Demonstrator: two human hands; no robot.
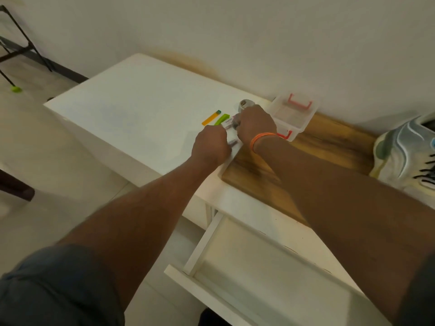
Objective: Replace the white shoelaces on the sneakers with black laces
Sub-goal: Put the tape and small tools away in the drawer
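Sneaker (pixel 407 151), pale rubbery wavy upper with black laces, sits at right edge on wood-grain board (pixel 313 149). Left hand (pixel 210 147) and right hand (pixel 255 124) curled over small white card pack (pixel 229 122) on glossy white desk (pixel 141 109); exact grip unclear. Clear plastic box (pixel 299 118) beside.

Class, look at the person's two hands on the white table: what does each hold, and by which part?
It cannot be told. Both the left hand and right hand curl over small items, fingers hidden.
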